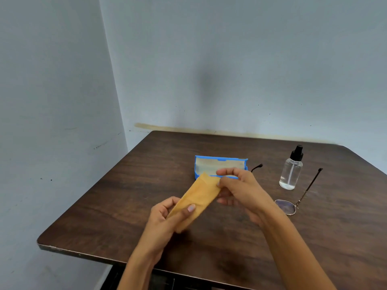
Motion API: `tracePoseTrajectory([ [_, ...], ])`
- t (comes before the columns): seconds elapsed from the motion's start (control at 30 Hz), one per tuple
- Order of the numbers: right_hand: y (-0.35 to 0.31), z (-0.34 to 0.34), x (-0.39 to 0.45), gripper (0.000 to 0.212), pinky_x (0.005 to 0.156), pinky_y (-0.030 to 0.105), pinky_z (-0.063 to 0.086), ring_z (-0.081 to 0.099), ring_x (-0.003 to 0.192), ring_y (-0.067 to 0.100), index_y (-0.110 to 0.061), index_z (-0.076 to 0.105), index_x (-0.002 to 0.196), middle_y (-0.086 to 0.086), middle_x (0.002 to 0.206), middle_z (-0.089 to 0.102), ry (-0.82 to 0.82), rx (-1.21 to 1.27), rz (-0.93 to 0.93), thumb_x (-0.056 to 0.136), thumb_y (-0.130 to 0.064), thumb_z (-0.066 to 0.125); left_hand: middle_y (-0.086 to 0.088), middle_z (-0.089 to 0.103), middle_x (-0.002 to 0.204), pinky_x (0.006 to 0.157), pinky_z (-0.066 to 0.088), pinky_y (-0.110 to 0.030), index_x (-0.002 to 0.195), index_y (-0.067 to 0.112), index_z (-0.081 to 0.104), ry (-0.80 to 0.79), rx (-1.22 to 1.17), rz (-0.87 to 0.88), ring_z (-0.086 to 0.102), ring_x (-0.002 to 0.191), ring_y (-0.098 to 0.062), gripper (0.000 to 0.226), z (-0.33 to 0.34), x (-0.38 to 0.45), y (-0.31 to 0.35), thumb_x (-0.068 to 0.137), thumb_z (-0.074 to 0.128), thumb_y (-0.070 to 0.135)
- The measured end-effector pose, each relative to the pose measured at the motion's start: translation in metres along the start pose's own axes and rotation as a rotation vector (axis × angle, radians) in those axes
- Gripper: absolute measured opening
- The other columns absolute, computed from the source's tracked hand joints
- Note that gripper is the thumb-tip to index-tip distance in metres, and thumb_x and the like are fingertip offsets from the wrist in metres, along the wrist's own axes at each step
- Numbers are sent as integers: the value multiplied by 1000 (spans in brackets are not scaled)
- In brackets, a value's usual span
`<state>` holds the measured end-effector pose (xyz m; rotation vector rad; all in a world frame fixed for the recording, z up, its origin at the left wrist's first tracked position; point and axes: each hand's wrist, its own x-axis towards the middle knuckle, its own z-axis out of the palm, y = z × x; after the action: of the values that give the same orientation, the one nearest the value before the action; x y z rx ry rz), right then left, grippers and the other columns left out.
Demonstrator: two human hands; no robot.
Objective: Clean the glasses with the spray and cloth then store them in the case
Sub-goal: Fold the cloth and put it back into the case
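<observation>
Holding a folded yellow cloth (195, 200) above the wooden table (109, 206), left hand (165, 216) and right hand (236, 189) pinching opposite ends.
Behind: open blue glasses case (219, 165); to the right: glasses (293, 203), spray bottle (291, 170).

Head camera looks forward and down, close over the table (104, 206).

The cloth (195, 200) is a plain mustard yellow, without print. The case (219, 167) is bright blue outside, with a pale beige lining inside its open lid. The spray bottle (291, 172) is clear, holding colourless liquid, and its nozzle cap is black. The glasses (293, 203) have a thin dark metal frame with black tips, and the lens has a faint bluish-violet tint. The surface (125, 206) is dark brown with a streaky wood grain and a pale edge. The wall (230, 59) is light blue-grey with a yellowish stain line.
</observation>
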<state>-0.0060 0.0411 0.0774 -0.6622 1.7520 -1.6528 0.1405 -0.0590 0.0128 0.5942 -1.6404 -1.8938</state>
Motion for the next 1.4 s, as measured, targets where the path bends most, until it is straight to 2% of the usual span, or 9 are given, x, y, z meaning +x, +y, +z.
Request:
tracePoseTrajectory([
  [0.2,19,-3,11,29,56,25,54,62,62,14,-2,66,98,9,74,67,-195,122,388,72,-7,77,-12,66,67,51,53,-21,86,2,68,-106,174,-87,61,56,-14,27,-22,18,30,66,75,19],
  [0.43,25,-5,27,33,50,21,50,57,63,13,-3,64,99,9,73,62,-166,122,527,70,-7,80,1,64,60,50,51,-17,84,0,68,-36,235,-141,60,55,-6,20,-37,56,47,66,77,4],
  [0.6,33,7,39,13,55,23,49,54,64,12,-9,62,79,4,73,58,83,296,307,79,-13,74,-5,68,78,54,55,-16,90,2,68,138,78,-180,66,64,-9,20,-33,85,44,71,74,1],
  [0.67,40,17,50,17,63,26,46,52,67,14,-6,63,75,3,74,56,317,106,95,85,-20,68,-5,65,80,54,54,-14,91,2,66,196,14,-179,62,68,-10,19,-25,98,38,73,73,0],
  [0.77,47,32,64,21,78,26,35,52,93,21,-6,64,94,6,98,57,622,-185,-101,91,-25,58,-3,63,78,52,52,-12,85,6,66,269,7,-162,57,67,-9,14,-6,118,26,75,74,3],
  [0.9,54,40,85,24,98,29,29,38,122,24,-4,60,106,10,130,42,826,-219,-134,94,-23,52,1,59,67,58,46,-21,78,9,68,375,135,-112,51,63,-10,9,19,141,6,74,76,8],
  [1.0,60,34,98,23,107,37,24,24,136,23,-7,60,104,12,144,32,920,-301,-95,94,-26,51,2,57,60,63,44,-29,60,16,63,439,246,-69,50,64,-15,19,35,150,-5,73,76,14],
  [1.17,62,20,109,19,110,39,19,17,140,23,-11,60,102,8,151,22,955,-319,-88,94,-26,51,-2,55,60,54,37,-28,60,9,61,502,430,-3,52,64,-17,24,51,157,-10,75,74,22],
  [1.4,64,7,118,18,104,38,26,29,131,23,-11,59,104,8,145,27,961,-293,-71,91,-24,57,-2,62,92,71,38,-24,61,12,57,539,523,65,54,97,-17,26,53,162,-16,74,77,22],
])
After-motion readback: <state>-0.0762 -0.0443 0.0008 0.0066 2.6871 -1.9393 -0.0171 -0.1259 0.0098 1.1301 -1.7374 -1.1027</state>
